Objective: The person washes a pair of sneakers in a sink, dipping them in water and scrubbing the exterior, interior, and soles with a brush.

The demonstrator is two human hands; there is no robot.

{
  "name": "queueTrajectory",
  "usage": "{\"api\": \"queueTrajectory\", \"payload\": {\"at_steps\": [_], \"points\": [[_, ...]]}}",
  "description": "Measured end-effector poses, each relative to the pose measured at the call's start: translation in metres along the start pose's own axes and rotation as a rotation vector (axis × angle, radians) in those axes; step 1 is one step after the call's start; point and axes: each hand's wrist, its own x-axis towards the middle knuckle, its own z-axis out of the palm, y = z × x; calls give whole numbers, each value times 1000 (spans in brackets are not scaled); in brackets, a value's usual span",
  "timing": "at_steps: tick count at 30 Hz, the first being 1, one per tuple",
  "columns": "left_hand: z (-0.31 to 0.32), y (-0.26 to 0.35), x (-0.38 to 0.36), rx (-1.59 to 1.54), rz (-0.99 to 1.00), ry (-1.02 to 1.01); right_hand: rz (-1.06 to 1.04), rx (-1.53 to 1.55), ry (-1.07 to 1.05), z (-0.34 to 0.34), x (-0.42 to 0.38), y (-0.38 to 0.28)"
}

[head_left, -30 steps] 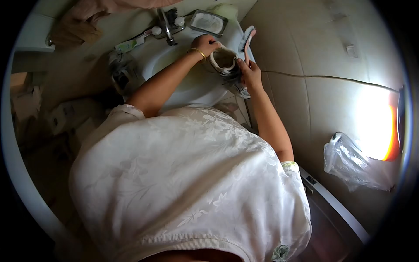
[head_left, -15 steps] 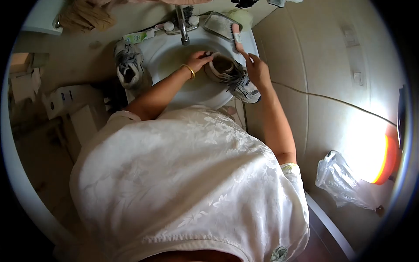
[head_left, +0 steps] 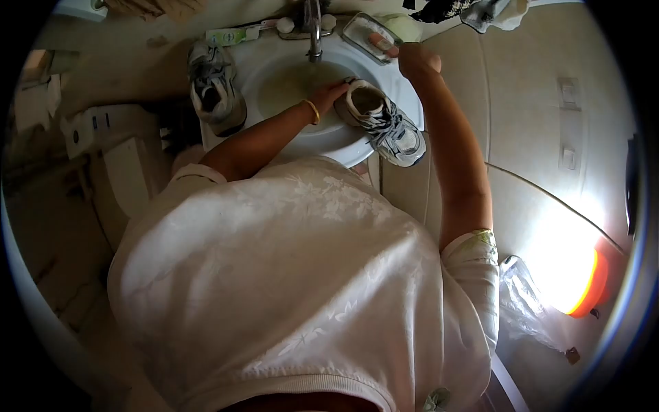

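Observation:
My left hand (head_left: 331, 95) grips the heel of a grey and white sneaker (head_left: 398, 134), which rests tilted over the right rim of the sink (head_left: 257, 82), toe toward me. In my right hand (head_left: 420, 62) is the handle of a pink brush (head_left: 384, 45). Its head lies over a clear tray (head_left: 353, 31) of whitish stuff at the sink's back right corner; the bristles are hidden. A second sneaker (head_left: 214, 89) stands on the sink's left edge, away from both hands. Cloudy water (head_left: 292, 86) sits in the basin.
The faucet (head_left: 314, 34) reaches over the basin from the back. A green and white tube (head_left: 230, 36) lies at the back left. Tiled wall (head_left: 453, 103) closes off the right side, where a bright orange-rimmed lamp (head_left: 587, 281) and a plastic bag (head_left: 525, 302) hang.
My right hand has carried the brush away from beside the sneaker, up and back to the tray. The left hand stays on the sneaker's heel. The camera view has shifted slightly.

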Motion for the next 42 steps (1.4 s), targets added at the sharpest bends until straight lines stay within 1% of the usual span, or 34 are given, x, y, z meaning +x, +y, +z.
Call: {"api": "queueTrajectory", "payload": {"at_steps": [1,4,7,8,10,12,13,14,15,16,17,20,21,22,24,27,28,31,35,38,41,42], "points": [[2,4,-2,1,-52,10,11,26,1,5,5,-2],[1,0,0,-15,-17,-19,-11,35,-2,15,20,-1],[1,-3,0,-122,-26,-31,-14,43,-51,32,22,23],[3,-3,1,-130,-25,-7,-8,48,-73,36,25,31],[9,-1,0,-148,-27,45,14,307,1,30,-7,43],[11,-10,7,-161,92,55,-45,601,124,56,-31,64],[11,-17,13,-166,152,58,42,821,37,53,-59,60],[9,-22,18,-146,165,58,135,1039,-51,50,-90,52],[6,-28,23,-124,175,56,135,1025,-34,60,-114,48],[6,-32,26,-101,184,52,187,1073,-96,59,-140,39],[9,-30,25,-91,201,64,171,986,-76,67,-159,34],[18,-18,22,-104,236,106,-1,944,256,106,-201,14],[21,-19,22,-140,234,119,-1,928,299,104,-207,4],[23,-19,22,-173,232,132,28,860,236,94,-207,-4],[25,-19,21,-114,208,208,86,728,112,70,-202,-15],[26,-20,26,-92,145,267,-11,563,156,75,-194,-18],[27,-20,26,-97,115,277,-14,559,153,70,-197,-19],[28,-16,26,-113,288,186,-37,706,138,70,-203,-19],[34,-8,23,-44,193,286,10,707,109,69,-195,-29],[38,0,22,16,120,323,69,636,144,95,-175,-34],[38,-9,26,23,106,344,131,814,125,86,-164,-32],[37,-7,26,1,110,353,84,926,208,90,-165,-31]]}}
